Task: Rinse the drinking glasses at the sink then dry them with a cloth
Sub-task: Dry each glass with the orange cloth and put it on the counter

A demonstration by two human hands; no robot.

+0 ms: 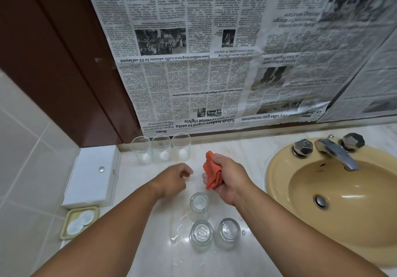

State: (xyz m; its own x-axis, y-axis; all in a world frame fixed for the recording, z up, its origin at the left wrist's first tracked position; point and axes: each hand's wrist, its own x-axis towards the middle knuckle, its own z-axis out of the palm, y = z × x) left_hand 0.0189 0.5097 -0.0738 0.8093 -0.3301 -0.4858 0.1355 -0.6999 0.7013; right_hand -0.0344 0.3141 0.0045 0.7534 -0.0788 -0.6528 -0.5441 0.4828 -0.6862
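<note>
Three clear glasses [161, 150] stand upright in a row at the back of the marble counter. Three more glasses [200, 232] stand upside down near the front, with water drops around them. My right hand [227, 180] grips a bunched orange cloth [211, 173] above the counter, just beyond the inverted glasses. My left hand [174, 180] hovers beside it with loosely curled fingers, holding nothing, a little in front of the upright row.
A yellow sink [277, 169] with a chrome tap [337, 152] and two knobs lies at the right. A white box [92, 175] and a small soap dish [80, 222] sit at the left by the tiled wall. Newspaper covers the wall behind.
</note>
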